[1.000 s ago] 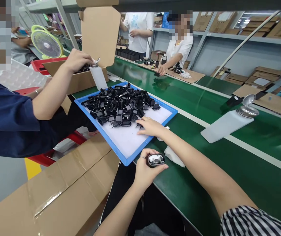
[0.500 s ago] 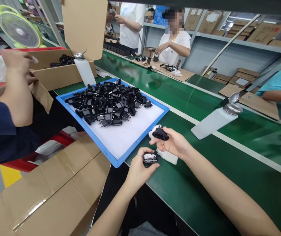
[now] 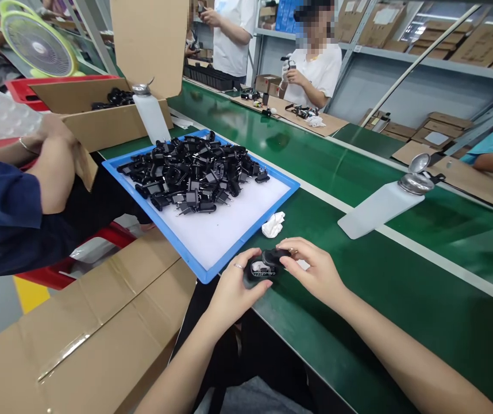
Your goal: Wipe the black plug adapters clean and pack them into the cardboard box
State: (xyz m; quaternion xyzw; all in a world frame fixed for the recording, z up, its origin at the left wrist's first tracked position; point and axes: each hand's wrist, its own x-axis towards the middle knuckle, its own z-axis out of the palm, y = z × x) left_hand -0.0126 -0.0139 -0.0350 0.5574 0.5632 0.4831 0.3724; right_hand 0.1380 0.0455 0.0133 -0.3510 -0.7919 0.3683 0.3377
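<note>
My left hand (image 3: 228, 293) is closed around a black plastic adapter housing (image 3: 255, 276), whose open side faces up and shows white and metallic parts inside. In the fingertips of my right hand (image 3: 319, 275) is a black oval adapter cover (image 3: 272, 256), tilted over the far right edge of the housing. Whether the two parts touch is hard to see. Just beyond my hands a crumpled white tissue (image 3: 273, 225) lies against the tray's corner. A flat white wipe (image 3: 302, 264) is mostly hidden under my right hand.
A blue-rimmed tray (image 3: 229, 261) holds a heap of black plug adapters (image 3: 199, 172). Two pump bottles stand nearby, one right (image 3: 382, 207), one behind the tray (image 3: 150, 118). A co-worker's arm (image 3: 54, 172) is at left, above a taped carton (image 3: 100, 322). Others sit across the green bench (image 3: 384, 322).
My right hand has let go of the white tissue, which now lies on the bench. It has brought the black cover down to the housing in my left hand.
</note>
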